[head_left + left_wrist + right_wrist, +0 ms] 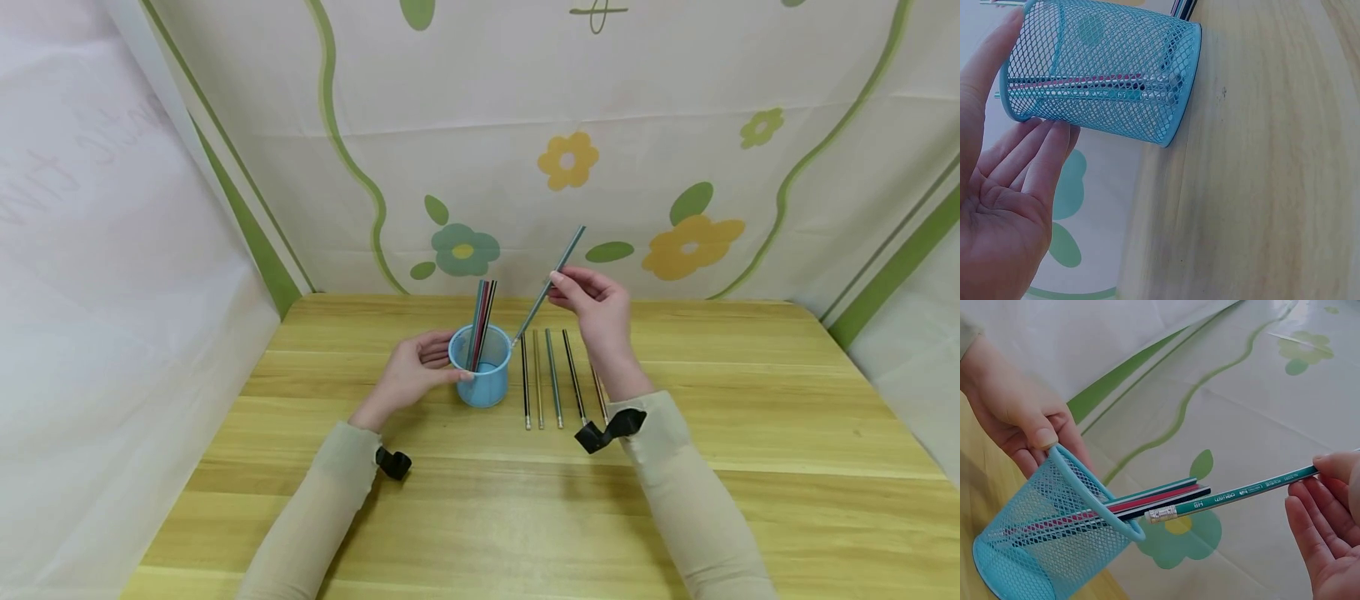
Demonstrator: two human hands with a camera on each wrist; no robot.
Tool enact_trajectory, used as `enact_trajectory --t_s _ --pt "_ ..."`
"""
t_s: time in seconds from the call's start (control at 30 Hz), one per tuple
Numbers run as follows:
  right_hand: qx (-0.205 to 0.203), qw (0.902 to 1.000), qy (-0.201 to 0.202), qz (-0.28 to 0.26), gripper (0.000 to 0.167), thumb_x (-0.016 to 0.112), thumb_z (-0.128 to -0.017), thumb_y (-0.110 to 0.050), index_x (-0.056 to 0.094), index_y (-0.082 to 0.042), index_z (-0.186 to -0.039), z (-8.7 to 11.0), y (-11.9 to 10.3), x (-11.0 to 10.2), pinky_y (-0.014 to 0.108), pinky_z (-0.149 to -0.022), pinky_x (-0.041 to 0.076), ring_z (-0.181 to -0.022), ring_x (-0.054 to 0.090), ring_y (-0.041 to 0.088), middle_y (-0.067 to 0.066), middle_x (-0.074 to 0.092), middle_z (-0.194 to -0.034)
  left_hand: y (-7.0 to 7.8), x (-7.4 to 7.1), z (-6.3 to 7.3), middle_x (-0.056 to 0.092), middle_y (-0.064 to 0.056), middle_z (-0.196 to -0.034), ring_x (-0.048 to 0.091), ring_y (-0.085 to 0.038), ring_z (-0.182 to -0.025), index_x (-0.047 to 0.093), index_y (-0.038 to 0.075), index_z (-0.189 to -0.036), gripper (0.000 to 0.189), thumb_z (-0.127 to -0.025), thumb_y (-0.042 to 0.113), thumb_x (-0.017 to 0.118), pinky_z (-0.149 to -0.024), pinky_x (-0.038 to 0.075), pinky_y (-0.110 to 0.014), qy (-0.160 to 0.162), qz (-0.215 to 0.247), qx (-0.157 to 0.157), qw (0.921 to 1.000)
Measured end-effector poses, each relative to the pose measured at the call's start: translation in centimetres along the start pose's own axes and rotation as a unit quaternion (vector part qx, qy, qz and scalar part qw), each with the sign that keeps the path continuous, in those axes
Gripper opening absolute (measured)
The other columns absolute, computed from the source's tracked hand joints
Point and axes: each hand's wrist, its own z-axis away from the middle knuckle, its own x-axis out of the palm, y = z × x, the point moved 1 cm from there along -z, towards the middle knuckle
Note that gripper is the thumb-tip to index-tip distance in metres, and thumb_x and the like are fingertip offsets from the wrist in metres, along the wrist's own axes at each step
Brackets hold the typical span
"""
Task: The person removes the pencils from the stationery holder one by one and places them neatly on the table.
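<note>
A light-blue mesh pencil cup (483, 390) stands upright on the table. My left hand (408, 367) holds it at its left side, thumb on the rim and fingers behind the wall. Several pencils (1141, 500), green, red and black, lean inside the cup. Between thumb and fingertips, my right hand (600, 312) pinches a green pencil (1241, 492) marked HB. That pencil slants, its eraser end down beside the cup's right rim and its other end up. To the cup's right, several more pencils (553, 379) lie side by side, partly covered by my right wrist.
The wooden table (480, 517) ends at the back against a white cloth (480, 175) printed with flowers. More cloth (97, 292) hangs along the left side. A black strap (611, 429) sits on the right wrist, above the lying pencils.
</note>
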Motion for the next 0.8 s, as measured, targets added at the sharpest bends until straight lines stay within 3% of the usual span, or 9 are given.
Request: enact_trajectory --t_s 0.1,0.37,0.8 --pt "-0.004 1.0 0.003 -0.002 0.027 0.081 -0.09 -0.015 0.074 0.003 -0.108 0.0 -0.2 -0.6 0.036 -0.082 0.062 -0.085 0.072 0.024 0.016 0.073 -0.099 0.0 0.0 0.0 0.058 -0.026 -0.136 0.059 -0.039 -0.124 0.052 -0.011 -0.14 0.066 -0.084 0.002 0.084 -0.107 0.046 -0.051 -0.001 0.001 -0.005 1.0" --pt "-0.024 0.9995 0.019 -0.008 0.026 0.081 -0.09 -0.011 0.073 0.006 -0.107 0.1 -0.4 -2.3 0.034 -0.079 0.062 -0.082 0.072 0.022 0.014 0.073 -0.095 -2.4 -0.4 -1.0 0.058 -0.024 -0.138 0.058 -0.037 -0.125 0.052 -0.008 -0.142 0.068 -0.083 0.003 0.085 -0.107 0.047 -0.049 0.002 -0.006 -0.014 0.9999" --pt "-0.012 0.9989 0.042 0.014 0.025 0.081 -0.09 -0.012 0.074 0.006 -0.106 -0.1 0.3 -5.4 0.031 -0.079 0.062 -0.078 0.073 0.02 0.014 0.074 -0.094 -2.6 -0.5 -0.9 0.062 -0.016 -0.135 0.061 -0.03 -0.122 0.057 -0.001 -0.14 0.069 -0.081 0.013 0.09 -0.103 0.051 -0.039 0.006 -0.007 -0.001 1.0"
